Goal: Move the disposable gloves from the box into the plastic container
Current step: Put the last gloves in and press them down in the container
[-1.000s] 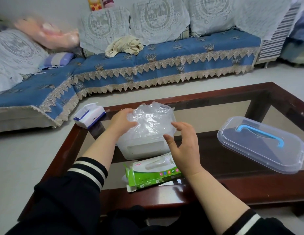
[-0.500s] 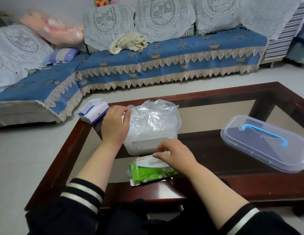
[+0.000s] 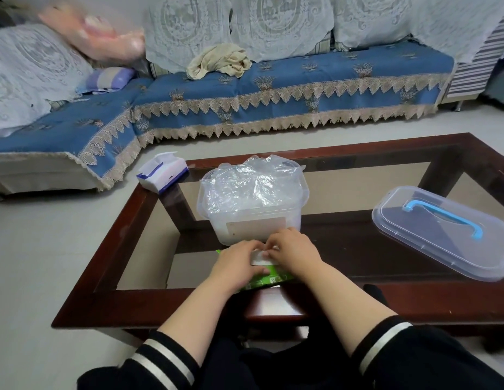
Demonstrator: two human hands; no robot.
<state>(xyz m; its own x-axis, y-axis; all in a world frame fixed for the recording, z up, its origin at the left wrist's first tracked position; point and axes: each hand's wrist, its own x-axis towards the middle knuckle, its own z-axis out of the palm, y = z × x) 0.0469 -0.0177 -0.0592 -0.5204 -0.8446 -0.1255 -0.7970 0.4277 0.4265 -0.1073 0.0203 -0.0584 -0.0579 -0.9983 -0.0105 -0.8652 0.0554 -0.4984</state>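
A clear plastic container (image 3: 253, 223) stands open on the glass coffee table, heaped with crumpled transparent disposable gloves (image 3: 251, 184). Just in front of it lies the green and white glove box (image 3: 269, 278), mostly covered by my hands. My left hand (image 3: 236, 263) presses down on the box's left part. My right hand (image 3: 294, 253) rests on its right part, fingertips pinched at the white top opening. Whether a glove is between the fingers I cannot tell.
The container's clear lid (image 3: 445, 230) with a blue handle lies on the table at the right. A white and blue tissue pack (image 3: 163, 173) sits on the table's far left corner. The dark wood table frame (image 3: 104, 266) surrounds glass panels. A blue sofa (image 3: 273, 88) stands behind.
My left hand left the container's side and came down onto the glove box. My right hand stayed at the box opening. Both hands now meet on the box.
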